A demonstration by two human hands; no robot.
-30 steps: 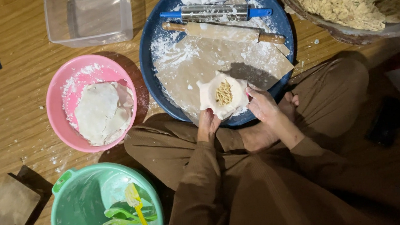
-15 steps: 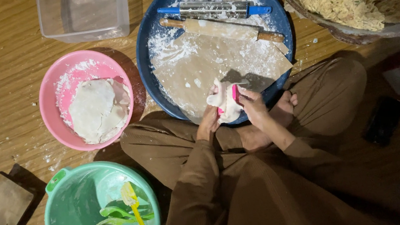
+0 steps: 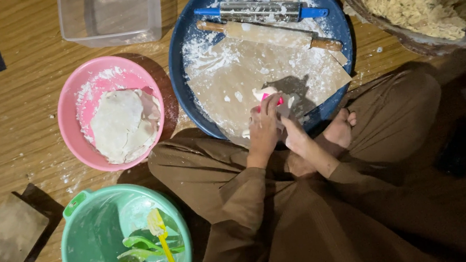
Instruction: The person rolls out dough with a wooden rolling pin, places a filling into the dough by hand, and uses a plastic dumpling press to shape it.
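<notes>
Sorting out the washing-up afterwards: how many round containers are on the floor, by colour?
Pink bowl: 1
Green bowl: 1
Blue tray: 1
Dark basin with the shredded filling: 1
Total: 4

floor (image 3: 20, 111) wooden (flour-dusted) | on it: blue tray (image 3: 181, 62), pink bowl (image 3: 70, 101), green basin (image 3: 86, 259), clear tub (image 3: 111, 14)
</notes>
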